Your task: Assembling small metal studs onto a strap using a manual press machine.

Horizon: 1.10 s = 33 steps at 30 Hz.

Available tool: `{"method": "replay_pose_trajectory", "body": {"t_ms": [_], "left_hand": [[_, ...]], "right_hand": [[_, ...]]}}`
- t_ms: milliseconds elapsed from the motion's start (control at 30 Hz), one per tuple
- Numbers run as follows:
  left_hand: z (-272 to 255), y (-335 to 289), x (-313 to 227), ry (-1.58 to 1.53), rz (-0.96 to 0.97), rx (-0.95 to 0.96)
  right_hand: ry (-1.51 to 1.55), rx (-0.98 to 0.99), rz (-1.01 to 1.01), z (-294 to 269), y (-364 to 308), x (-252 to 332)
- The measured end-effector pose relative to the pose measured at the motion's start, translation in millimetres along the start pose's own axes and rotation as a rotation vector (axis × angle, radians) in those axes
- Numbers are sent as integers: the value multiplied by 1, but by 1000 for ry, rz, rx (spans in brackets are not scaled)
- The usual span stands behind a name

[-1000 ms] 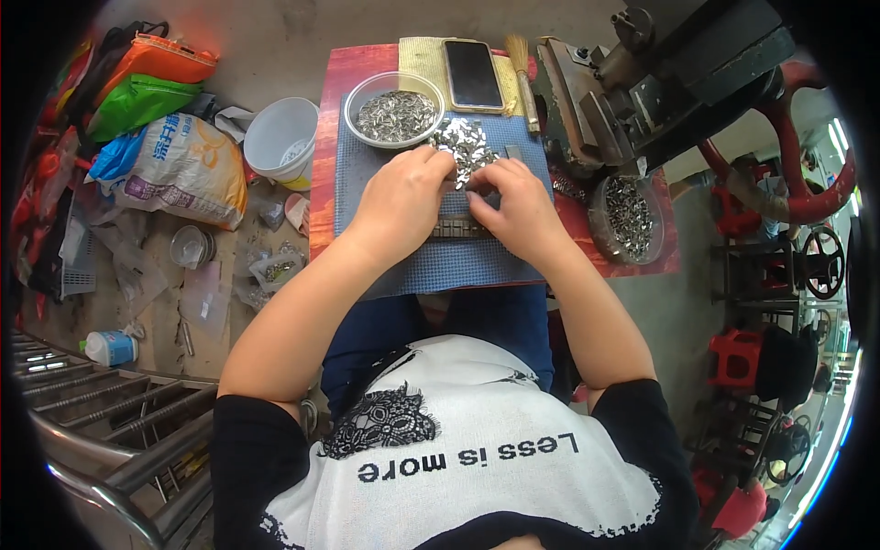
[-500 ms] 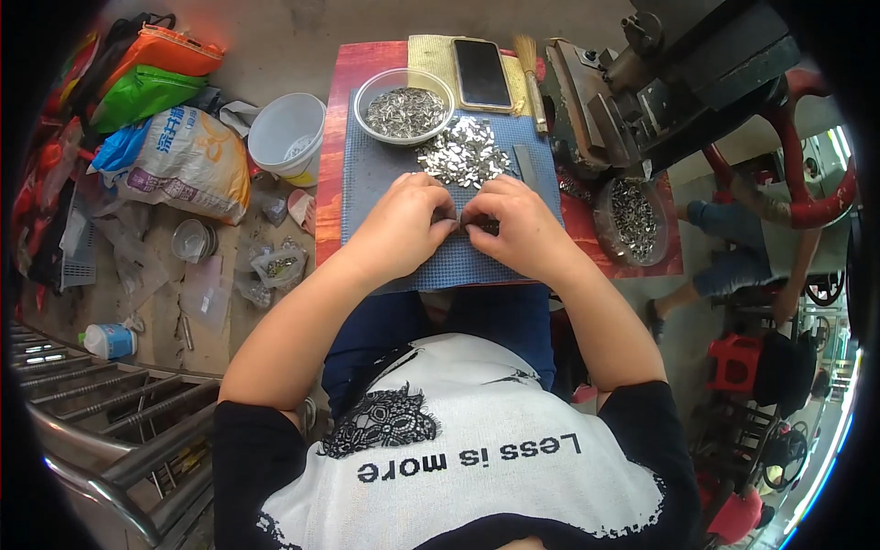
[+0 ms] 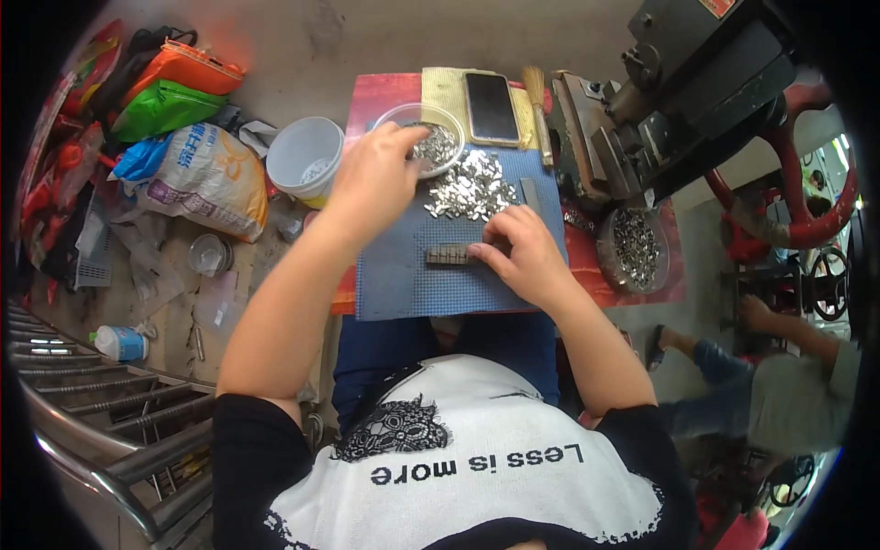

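On the blue mat (image 3: 394, 289) lies a short grey metal block (image 3: 446, 255) with notches along it. The thumb and fingers of my right hand (image 3: 524, 255) close on the block's right end. My left hand (image 3: 378, 179) is over the left rim of a clear round bowl (image 3: 458, 137), thumb and fingers apart above small metal pieces (image 3: 438, 144). Any piece at those fingertips is too small to make out. Between the bowl and my right hand spreads a pile of shiny metal pieces (image 3: 472, 186).
A flat grey bar (image 3: 530, 192), a phone (image 3: 492, 108) on a yellow cloth and a brush (image 3: 537, 115) lie farther back. A bowl of metal pieces (image 3: 634, 249) and a machine (image 3: 678, 119) stand right. A white bucket (image 3: 302, 156) is left. Another person (image 3: 788, 394) sits far right.
My left hand has left the block and moved up and left to the bowl. My right hand stays at the block, which is now visible. The view has shifted slightly.
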<state>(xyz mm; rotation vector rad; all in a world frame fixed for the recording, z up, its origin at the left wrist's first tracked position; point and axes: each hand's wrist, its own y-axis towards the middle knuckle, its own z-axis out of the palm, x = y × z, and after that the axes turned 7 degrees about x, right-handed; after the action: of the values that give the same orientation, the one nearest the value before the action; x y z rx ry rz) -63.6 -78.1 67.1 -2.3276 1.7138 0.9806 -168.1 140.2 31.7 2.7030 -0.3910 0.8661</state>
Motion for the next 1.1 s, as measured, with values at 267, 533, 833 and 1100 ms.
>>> {"method": "replay_pose_trajectory", "body": {"t_ms": [267,533,833,1100], "left_hand": [[6,52,13,402,34,304],[17,50,37,237,92,173],[13,41,51,-102,153,36],[3,38,55,-357,121,196]], "right_hand": [[-44,-71,-24,-19,9,-5],[14,-188,-102,-26,72,-4],[146,167,153,-24,140,13],[-6,179,-16,-22,147,13]]}}
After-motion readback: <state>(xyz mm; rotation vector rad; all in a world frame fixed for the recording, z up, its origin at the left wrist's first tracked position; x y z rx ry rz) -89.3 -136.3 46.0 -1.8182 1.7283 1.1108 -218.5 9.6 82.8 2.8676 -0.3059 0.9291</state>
